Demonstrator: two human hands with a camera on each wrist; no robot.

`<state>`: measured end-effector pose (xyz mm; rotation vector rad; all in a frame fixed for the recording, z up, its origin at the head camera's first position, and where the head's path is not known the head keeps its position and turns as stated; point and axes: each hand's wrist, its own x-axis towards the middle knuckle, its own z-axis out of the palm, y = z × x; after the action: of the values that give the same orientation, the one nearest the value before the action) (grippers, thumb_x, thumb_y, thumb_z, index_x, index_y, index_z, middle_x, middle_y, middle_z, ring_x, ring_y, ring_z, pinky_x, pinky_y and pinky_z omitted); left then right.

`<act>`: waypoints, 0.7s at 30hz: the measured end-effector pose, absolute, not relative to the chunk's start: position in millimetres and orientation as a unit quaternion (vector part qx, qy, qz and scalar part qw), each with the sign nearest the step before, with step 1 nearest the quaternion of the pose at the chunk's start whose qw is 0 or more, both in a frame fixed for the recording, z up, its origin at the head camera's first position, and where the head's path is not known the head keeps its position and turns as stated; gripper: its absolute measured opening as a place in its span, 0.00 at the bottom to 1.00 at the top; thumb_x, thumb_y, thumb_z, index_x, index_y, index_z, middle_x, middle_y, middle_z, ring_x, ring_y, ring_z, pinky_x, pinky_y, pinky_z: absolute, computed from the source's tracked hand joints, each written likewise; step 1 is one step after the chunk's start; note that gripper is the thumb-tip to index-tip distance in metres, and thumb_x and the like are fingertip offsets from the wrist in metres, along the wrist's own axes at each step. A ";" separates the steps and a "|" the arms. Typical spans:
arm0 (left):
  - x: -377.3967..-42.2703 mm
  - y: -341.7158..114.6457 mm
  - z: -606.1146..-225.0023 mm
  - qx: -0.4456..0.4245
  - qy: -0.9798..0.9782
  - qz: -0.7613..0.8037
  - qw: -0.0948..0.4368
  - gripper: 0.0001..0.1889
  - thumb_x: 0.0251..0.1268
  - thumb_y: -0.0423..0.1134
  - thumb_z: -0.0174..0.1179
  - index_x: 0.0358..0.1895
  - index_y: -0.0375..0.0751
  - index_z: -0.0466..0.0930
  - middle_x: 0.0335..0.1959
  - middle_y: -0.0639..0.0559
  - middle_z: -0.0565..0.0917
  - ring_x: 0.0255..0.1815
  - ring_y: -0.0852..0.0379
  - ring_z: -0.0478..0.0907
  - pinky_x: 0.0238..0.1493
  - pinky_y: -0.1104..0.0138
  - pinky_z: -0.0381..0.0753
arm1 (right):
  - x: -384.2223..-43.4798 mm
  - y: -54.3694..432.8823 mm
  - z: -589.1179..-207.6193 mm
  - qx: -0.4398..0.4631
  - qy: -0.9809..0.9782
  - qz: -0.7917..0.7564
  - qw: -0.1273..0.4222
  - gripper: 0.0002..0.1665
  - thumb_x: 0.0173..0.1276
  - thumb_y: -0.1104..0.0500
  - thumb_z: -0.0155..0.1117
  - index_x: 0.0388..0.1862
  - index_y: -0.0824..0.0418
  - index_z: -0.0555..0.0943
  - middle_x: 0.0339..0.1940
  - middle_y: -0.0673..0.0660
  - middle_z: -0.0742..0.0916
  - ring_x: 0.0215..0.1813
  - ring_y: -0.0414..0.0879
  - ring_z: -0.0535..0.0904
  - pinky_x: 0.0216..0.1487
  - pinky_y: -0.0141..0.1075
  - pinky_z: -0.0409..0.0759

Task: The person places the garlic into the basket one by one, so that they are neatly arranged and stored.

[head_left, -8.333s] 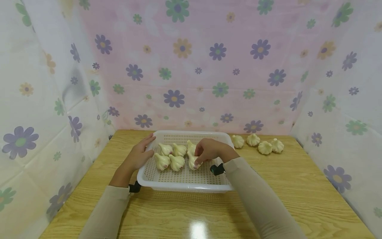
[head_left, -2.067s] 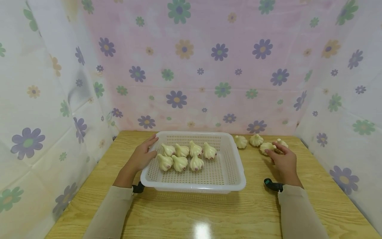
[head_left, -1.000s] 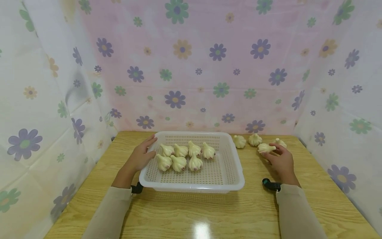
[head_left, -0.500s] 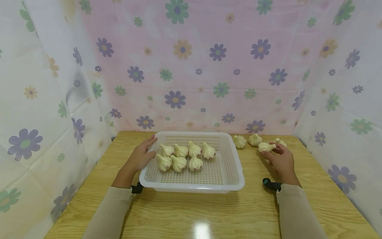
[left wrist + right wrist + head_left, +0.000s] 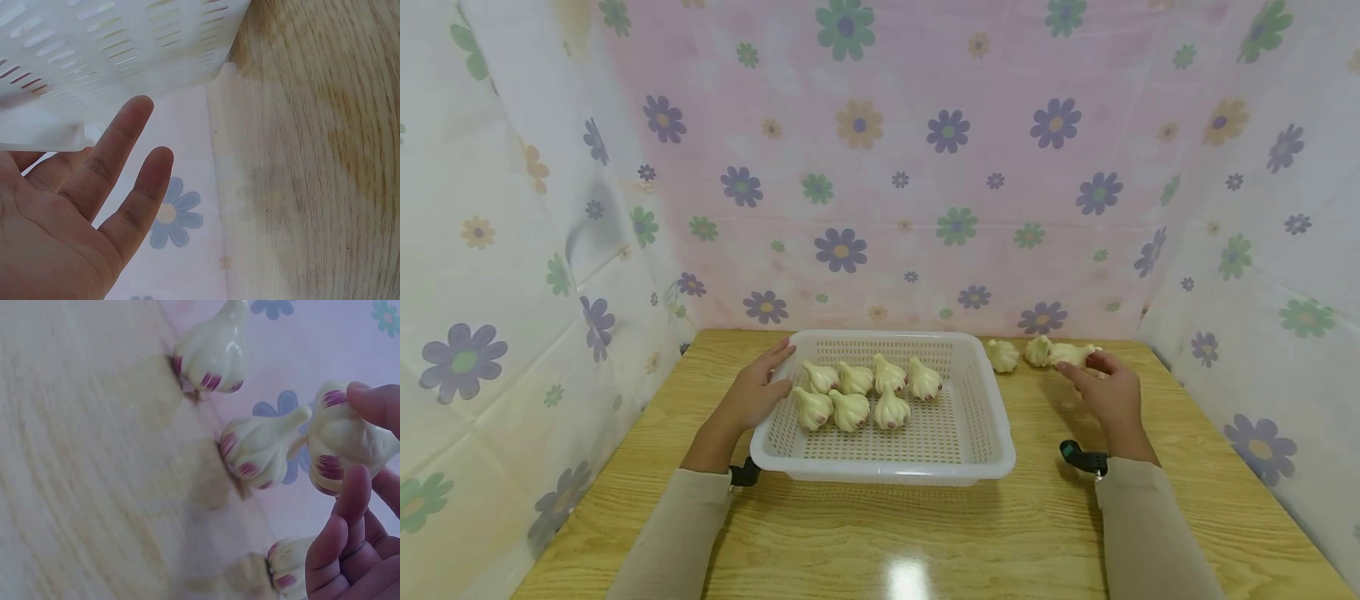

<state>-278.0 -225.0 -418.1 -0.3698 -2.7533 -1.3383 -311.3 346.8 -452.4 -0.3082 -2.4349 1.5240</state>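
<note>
My right hand (image 5: 1108, 390) pinches a garlic bulb (image 5: 1070, 353) between thumb and fingertips, raised over the table. In the right wrist view this cream-coloured garlic bulb (image 5: 342, 434) shows purple streaks at its base. My left hand (image 5: 752, 398) rests against the left rim of a white plastic basket (image 5: 880, 468). Seen from the left wrist, the fingers (image 5: 128, 122) lie nearly straight by the slotted wall. Several garlic bulbs (image 5: 891, 410) sit inside the basket in two rows, at its left and middle.
Two more garlic bulbs stand on the table right of the basket: one by its corner (image 5: 1002, 356), another farther right (image 5: 1038, 351). A further bulb (image 5: 290, 567) is partly hidden behind the right hand. Flowered cloth (image 5: 902, 275) hangs behind the wooden table (image 5: 850, 542).
Over the last eight seconds, the right hand has left the basket and taken a garlic bulb at the right, tilting and lifting it. The basket gained one bulb. The left hand stays put.
</note>
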 end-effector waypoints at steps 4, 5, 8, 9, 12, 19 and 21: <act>-278.2 -225.1 -418.6 -0.119 -0.892 -0.435 0.029 0.36 0.71 0.37 0.52 0.82 0.45 0.59 0.86 0.58 0.50 0.83 0.38 0.55 0.72 0.44 0.72 | -310.6 342.8 -444.4 -0.102 -0.838 0.519 0.135 0.53 0.62 0.32 0.72 0.78 0.59 0.69 0.72 0.59 0.74 0.42 0.36 0.83 0.40 0.31 0.85; -278.3 -225.2 -418.8 -0.118 -0.892 -0.436 0.028 0.36 0.70 0.37 0.52 0.82 0.45 0.59 0.86 0.59 0.50 0.83 0.38 0.55 0.72 0.44 0.73 | -310.2 341.7 -442.2 -0.101 -0.838 0.518 0.137 0.53 0.62 0.32 0.71 0.78 0.58 0.70 0.72 0.58 0.74 0.42 0.35 0.82 0.40 0.30 0.83; -278.3 -225.7 -419.5 -0.118 -0.893 -0.433 0.028 0.36 0.70 0.38 0.51 0.82 0.46 0.59 0.86 0.59 0.50 0.83 0.38 0.55 0.72 0.44 0.72 | -308.7 338.2 -435.0 -0.096 -0.838 0.519 0.140 0.53 0.63 0.31 0.70 0.79 0.58 0.69 0.73 0.58 0.73 0.44 0.36 0.79 0.39 0.26 0.80; -278.3 -225.8 -419.5 -0.117 -0.893 -0.433 0.027 0.36 0.71 0.38 0.52 0.83 0.46 0.58 0.86 0.59 0.50 0.83 0.38 0.55 0.72 0.44 0.72 | -307.9 337.1 -432.5 -0.092 -0.837 0.521 0.140 0.53 0.63 0.31 0.70 0.79 0.58 0.68 0.74 0.59 0.72 0.46 0.37 0.78 0.40 0.25 0.79; -278.4 -225.8 -419.7 -0.117 -0.894 -0.433 0.027 0.36 0.70 0.38 0.52 0.83 0.46 0.58 0.86 0.59 0.49 0.83 0.38 0.55 0.72 0.44 0.72 | -306.0 333.5 -425.4 -0.088 -0.835 0.525 0.141 0.54 0.63 0.30 0.69 0.80 0.56 0.68 0.75 0.58 0.72 0.54 0.42 0.75 0.44 0.28 0.78; -279.2 -225.7 -419.9 -0.119 -0.892 -0.435 0.029 0.35 0.72 0.38 0.52 0.82 0.46 0.59 0.86 0.59 0.50 0.83 0.38 0.56 0.71 0.44 0.73 | -303.6 324.1 -410.5 -0.069 -0.835 0.521 0.162 0.49 0.62 0.31 0.71 0.76 0.53 0.72 0.65 0.48 0.77 0.59 0.47 0.72 0.44 0.30 0.77; -279.3 -225.6 -419.7 -0.120 -0.892 -0.435 0.029 0.35 0.72 0.38 0.52 0.82 0.46 0.59 0.86 0.59 0.50 0.83 0.37 0.57 0.71 0.44 0.74 | -302.0 320.7 -405.5 -0.066 -0.832 0.524 0.169 0.47 0.61 0.32 0.72 0.75 0.52 0.74 0.60 0.42 0.77 0.55 0.44 0.74 0.42 0.29 0.78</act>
<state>-279.3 -225.6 -419.7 -0.3687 -2.7522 -1.3415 -302.0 320.7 -405.5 -0.1881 -2.3647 1.4903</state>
